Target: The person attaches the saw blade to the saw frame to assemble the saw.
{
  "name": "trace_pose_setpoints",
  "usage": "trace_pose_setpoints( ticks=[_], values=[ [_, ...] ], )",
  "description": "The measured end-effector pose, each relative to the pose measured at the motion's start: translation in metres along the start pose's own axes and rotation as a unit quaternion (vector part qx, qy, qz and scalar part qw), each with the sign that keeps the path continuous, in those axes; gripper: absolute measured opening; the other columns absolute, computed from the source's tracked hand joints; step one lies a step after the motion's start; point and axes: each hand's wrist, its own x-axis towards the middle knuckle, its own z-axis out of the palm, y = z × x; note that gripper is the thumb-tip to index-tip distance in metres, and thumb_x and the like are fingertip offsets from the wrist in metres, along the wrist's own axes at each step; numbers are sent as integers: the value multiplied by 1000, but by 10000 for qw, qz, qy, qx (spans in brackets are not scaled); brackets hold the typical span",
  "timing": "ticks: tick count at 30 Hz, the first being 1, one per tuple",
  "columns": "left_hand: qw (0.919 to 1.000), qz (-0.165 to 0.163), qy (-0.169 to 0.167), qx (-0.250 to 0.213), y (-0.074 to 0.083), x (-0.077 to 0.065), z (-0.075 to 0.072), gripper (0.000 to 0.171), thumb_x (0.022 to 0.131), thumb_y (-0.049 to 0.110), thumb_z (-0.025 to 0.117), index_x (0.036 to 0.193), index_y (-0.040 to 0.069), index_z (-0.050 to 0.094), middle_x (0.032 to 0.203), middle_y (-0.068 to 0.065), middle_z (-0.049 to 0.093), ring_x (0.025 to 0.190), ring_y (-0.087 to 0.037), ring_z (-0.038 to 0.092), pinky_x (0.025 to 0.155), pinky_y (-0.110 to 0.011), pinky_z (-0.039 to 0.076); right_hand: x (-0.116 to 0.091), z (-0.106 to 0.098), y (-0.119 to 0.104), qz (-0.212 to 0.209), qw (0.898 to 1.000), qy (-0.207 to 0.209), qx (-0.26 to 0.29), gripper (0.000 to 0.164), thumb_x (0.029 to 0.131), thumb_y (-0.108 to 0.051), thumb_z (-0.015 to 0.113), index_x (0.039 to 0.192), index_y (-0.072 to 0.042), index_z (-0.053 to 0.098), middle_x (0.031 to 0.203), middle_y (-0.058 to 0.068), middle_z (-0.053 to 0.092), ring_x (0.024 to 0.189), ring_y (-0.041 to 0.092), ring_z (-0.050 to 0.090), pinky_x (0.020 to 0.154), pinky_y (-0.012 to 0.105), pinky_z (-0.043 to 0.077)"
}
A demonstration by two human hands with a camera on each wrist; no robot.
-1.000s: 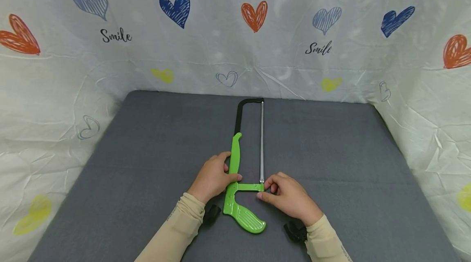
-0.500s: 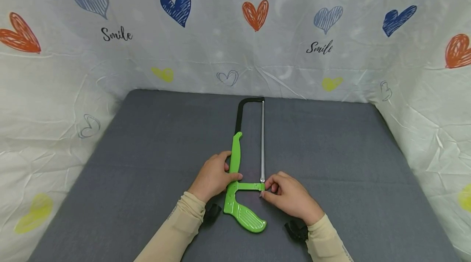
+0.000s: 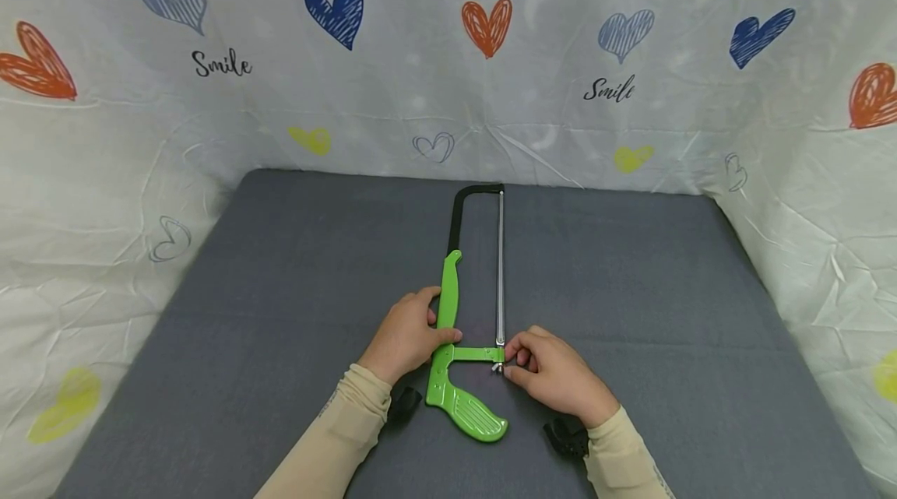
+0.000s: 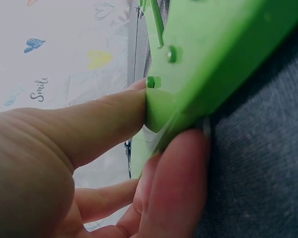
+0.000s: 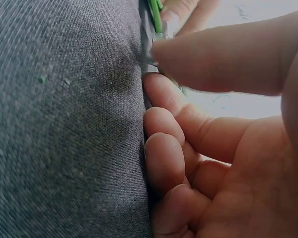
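A hacksaw (image 3: 449, 304) with a green body and a black front bow lies on the cloth, its blade (image 3: 501, 273) on the right side. My left hand (image 3: 409, 335) grips the green body above the handle. Thumb and fingers hold its edges from both sides in the left wrist view, where the green frame (image 4: 188, 64) fills the upper part. At the near end of the blade sits a small silver wing nut (image 3: 497, 367). The curled fingers and thumb of my right hand (image 3: 554, 374) work there, the thumb tip against the metal in the right wrist view.
Dark grey cloth (image 3: 315, 265) covers the table. A pale curtain (image 3: 392, 86) printed with hearts hangs round the back and sides. Black wrist straps (image 3: 566, 437) show by the sleeves.
The right thumb has slid a little to the right across the wing nut, which now shows beside it. The left hand and the hacksaw have stayed in place.
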Motion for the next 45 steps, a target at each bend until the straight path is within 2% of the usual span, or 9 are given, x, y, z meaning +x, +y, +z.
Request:
trace_pose_setpoints(
  ticks=[20,28,32,37,45],
  values=[
    [10000,36,-1,16,0,0,0,82,90,29,91,158,6,53,103,-9,62,83,-21,59,67,-31,52,1,3,-4,347,9993,151,-73,13,95,-18,83,97,-22,71,88,-4,55,71,6,47,66,26,41],
    [10000,83,-23,24,0,0,-1,81,90,29,91,158,5,52,101,-8,61,82,-21,57,66,-31,51,1,1,-4,310,9995,20,-52,19,91,-19,87,99,-21,71,90,-3,55,72,8,47,66,26,42],
    [9999,99,-18,38,0,0,-1,81,90,29,91,158,6,52,101,-8,61,82,-21,57,66,-31,51,1,1,-3,344,9994,-37,21,27,87,-29,92,100,-21,70,92,-2,56,74,9,48,67,26,43],
    [9999,100,-18,59,-1,0,-1,82,90,29,91,158,5,52,101,-8,61,81,-21,58,65,-30,51,2,4,-4,543,9983,141,169,31,90,-46,88,96,-21,71,89,-3,57,72,9,50,66,26,43],
    [10000,85,-30,1,0,0,-1,82,90,28,91,158,5,52,101,-9,61,81,-21,58,64,-30,52,2,4,-2,432,9988,230,100,20,93,-36,86,96,-20,73,88,-4,58,70,7,49,64,25,43]
  ],
)
